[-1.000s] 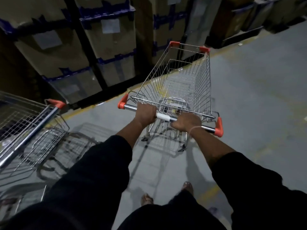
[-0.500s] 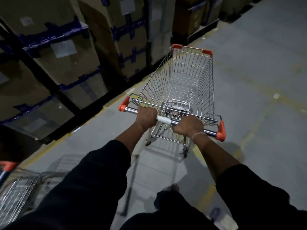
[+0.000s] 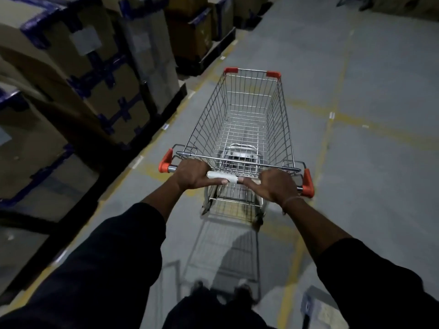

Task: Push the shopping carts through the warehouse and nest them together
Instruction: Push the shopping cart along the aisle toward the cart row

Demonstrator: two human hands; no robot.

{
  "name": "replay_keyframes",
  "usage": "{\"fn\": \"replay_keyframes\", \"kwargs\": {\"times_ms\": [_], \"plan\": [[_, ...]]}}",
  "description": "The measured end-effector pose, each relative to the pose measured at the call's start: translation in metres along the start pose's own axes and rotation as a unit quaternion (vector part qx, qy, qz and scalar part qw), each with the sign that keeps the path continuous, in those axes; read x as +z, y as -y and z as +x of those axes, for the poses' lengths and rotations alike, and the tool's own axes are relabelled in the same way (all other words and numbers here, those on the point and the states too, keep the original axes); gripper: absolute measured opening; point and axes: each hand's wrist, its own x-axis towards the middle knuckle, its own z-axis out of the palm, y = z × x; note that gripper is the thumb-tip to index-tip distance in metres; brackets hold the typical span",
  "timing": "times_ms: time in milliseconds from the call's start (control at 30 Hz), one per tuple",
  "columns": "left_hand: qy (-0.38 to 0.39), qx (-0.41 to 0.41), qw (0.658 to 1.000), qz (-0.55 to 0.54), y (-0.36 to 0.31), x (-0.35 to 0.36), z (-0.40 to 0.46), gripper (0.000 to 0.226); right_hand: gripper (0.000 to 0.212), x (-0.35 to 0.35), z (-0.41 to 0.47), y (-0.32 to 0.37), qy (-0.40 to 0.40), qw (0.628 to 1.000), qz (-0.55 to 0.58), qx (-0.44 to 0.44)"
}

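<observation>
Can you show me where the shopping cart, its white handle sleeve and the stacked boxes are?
shopping cart (image 3: 244, 129): head view, on the wire basket floor.
white handle sleeve (image 3: 222, 179): head view, on its middle, between the hands.
stacked boxes (image 3: 95, 74): head view, on a cardboard face.

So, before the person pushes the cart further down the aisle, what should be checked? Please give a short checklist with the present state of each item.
1. Left hand grips the handle bar: ok.
2. Right hand grips the bar: ok.
3. Shopping cart basket holds no load: ok.
4. Floor ahead free of obstacles: ok.
5. Gap to the stacked boxes on the left: ok, but narrow.
6. Another cart to nest into in sight: not ok.
</observation>
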Motion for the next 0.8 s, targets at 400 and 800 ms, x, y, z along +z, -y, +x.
{"fn": "replay_keyframes", "kwargs": {"times_ms": [400,800], "plan": [[0.009,0.1,0.995,0.007,0.061,-0.021,0.174,0.096,0.099,-0.003,0.148,-0.044,0.017,0.988,0.025,0.154],[0.001,0.156,0.988,0.017,0.123,-0.027,0.327,0.089,0.091,-0.016,0.272,-0.065,-0.005,0.967,0.059,0.247]]}}
